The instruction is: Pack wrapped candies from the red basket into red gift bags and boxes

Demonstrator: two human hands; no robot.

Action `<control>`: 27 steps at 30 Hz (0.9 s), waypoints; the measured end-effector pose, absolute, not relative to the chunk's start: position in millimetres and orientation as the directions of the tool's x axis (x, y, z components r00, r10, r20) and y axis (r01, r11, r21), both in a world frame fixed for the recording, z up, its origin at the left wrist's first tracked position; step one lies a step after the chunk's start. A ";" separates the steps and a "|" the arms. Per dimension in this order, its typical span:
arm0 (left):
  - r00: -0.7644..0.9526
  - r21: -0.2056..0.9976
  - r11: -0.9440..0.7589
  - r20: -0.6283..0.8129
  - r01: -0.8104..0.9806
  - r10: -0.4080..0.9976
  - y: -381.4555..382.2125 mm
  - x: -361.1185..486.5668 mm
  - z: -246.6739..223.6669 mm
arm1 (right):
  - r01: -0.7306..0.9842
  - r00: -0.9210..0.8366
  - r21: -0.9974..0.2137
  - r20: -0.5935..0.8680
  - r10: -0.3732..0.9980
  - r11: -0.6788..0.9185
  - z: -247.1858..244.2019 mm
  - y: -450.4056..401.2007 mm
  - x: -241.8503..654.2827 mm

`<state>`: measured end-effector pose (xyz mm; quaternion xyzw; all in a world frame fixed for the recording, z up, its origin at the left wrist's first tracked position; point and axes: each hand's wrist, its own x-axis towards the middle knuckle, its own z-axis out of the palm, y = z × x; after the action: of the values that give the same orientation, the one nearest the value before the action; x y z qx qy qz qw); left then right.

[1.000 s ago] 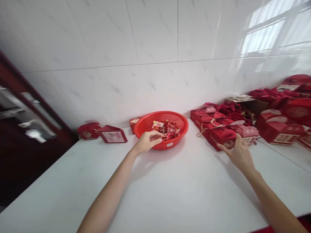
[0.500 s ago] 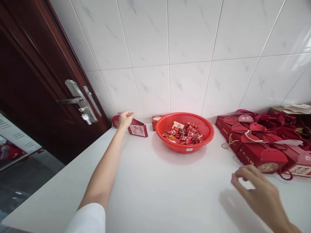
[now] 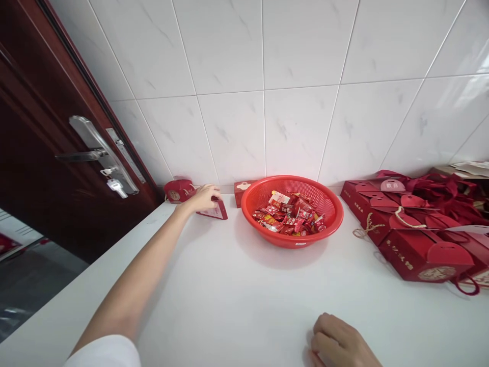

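My left hand (image 3: 204,198) reaches to the back of the table, its fingers closed over the top of a small dark-red paper box (image 3: 214,211) with a pale pink panel. The hand hides much of that box. Just behind it, by the wall, stands a rounded red gift box (image 3: 179,191). Near the front, my right hand (image 3: 340,341) is low over the white tabletop, fingers curled in and nothing visible in them. Between and beyond the hands, a red plastic colander (image 3: 298,240) holds several red-wrapped sweets (image 3: 292,216).
Another small red box (image 3: 240,191) stands behind the colander's left rim. Red gift boxes (image 3: 420,255) with cord handles crowd the right side, beside dark-red bags (image 3: 439,191). A tiled wall (image 3: 301,132) borders the back; a brown door (image 3: 46,102) is at left.
My left hand has come down from above onto the pink-panelled box and closed on it. My right hand has moved left and towards me, its fingers curling in. The view has shifted slightly.
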<state>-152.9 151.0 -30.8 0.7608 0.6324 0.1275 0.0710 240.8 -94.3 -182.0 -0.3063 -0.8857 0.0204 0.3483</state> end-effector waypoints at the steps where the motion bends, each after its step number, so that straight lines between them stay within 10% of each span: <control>1: 0.175 0.287 -0.193 0.088 0.938 0.981 150.7 -150.8 -28.6 | 0.524 -0.548 -0.266 0.622 0.559 0.809 -182.9 -93.6 240.9; 9: 0.232 0.897 -0.253 0.176 0.364 0.957 94.4 -149.5 27.9 | 0.418 -0.544 -0.552 0.484 0.686 0.721 -146.9 -96.2 241.0; 15: 0.662 0.935 -0.265 0.046 0.236 0.748 46.3 -59.3 44.2 | 0.382 -0.362 -0.678 0.516 0.776 0.628 -87.5 -52.8 235.5; 19: 0.850 0.919 -0.345 0.024 0.189 0.527 33.2 0.7 29.2 | 0.205 -0.539 -0.834 0.341 0.770 0.513 -61.4 -23.9 230.9; 27: 0.654 0.913 -0.395 0.236 0.105 0.718 35.2 11.0 -5.5 | 0.061 -0.397 -0.962 0.220 0.891 0.265 -95.5 -9.8 240.4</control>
<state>11.0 35.2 -5.5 0.7719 0.2666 0.3191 0.4809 240.4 -9.8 -95.5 -0.3529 -0.6747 0.4931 0.4209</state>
